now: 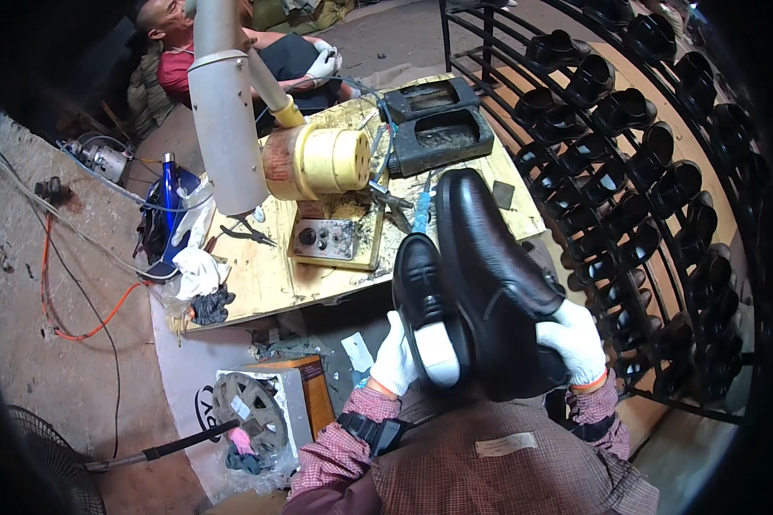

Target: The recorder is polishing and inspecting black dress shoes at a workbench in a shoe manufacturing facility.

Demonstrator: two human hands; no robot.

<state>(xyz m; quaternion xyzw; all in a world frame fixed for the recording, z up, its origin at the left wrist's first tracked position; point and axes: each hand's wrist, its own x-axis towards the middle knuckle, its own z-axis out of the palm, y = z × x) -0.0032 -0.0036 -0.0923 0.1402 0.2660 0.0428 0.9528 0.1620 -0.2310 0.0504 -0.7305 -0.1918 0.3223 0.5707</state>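
Note:
My left hand (394,360), in a white glove, is closed round the side of a black leather shoe (419,273) with a white insole showing at its heel. My right hand (576,342), also gloved in white, grips the heel part of a second black shoe (489,257), which looks larger and seems nearer the camera. Side by side, both shoes point away from me, toes over the front of the workbench (270,296). Some of my fingers are hidden behind the shoes. Just beyond the smaller shoe's toe lies a tool with a blue handle (422,212).
On the bench stand a yellow machine (331,160), a control box with knobs (325,239), pliers (247,233) and a black two-opening tray (442,137). A rack of black shoes (627,189) is at right. A seated person (283,64) is beyond; a fan (47,463) stands lower left.

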